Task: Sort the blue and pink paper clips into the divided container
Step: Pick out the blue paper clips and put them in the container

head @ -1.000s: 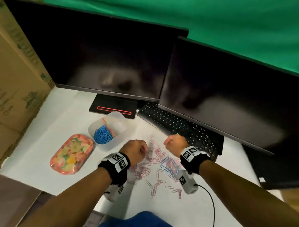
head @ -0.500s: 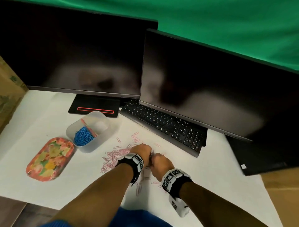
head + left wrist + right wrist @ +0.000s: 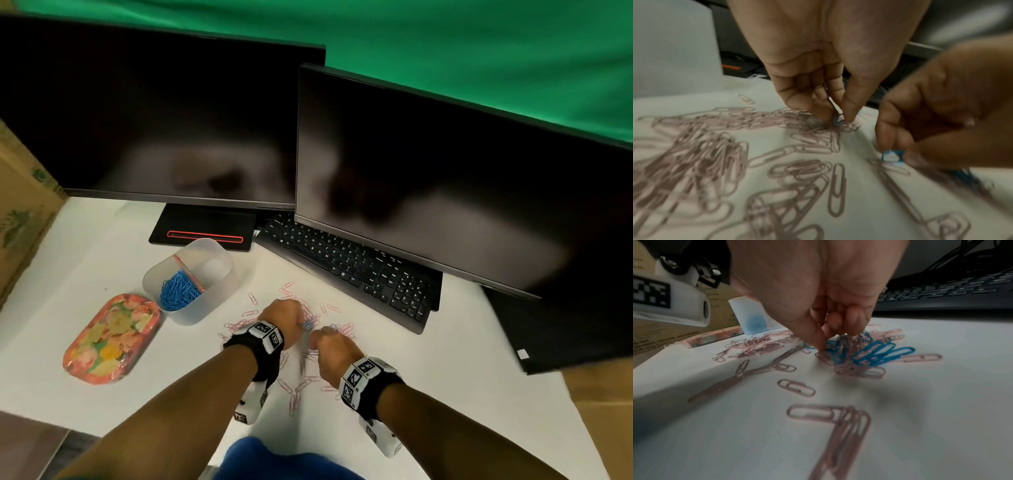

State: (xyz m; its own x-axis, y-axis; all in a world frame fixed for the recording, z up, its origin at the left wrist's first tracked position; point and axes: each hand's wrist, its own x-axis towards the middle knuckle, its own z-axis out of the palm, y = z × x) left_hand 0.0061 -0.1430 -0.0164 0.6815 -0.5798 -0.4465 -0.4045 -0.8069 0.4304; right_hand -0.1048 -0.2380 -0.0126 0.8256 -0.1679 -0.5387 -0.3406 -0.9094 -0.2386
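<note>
Nearest us, pink paper clips (image 3: pixel 301 385) lie scattered on the white table (image 3: pixel 445 394); above them our right hand (image 3: pixel 334 349) pinches a blue clip (image 3: pixel 892 157) and our left hand (image 3: pixel 286 320) pinches another blue clip (image 3: pixel 838 119). Farther left, the divided container (image 3: pixel 205 301) holds blue paper clips (image 3: pixel 178 291) in its near compartment, before the keyboard (image 3: pixel 349 267).
</note>
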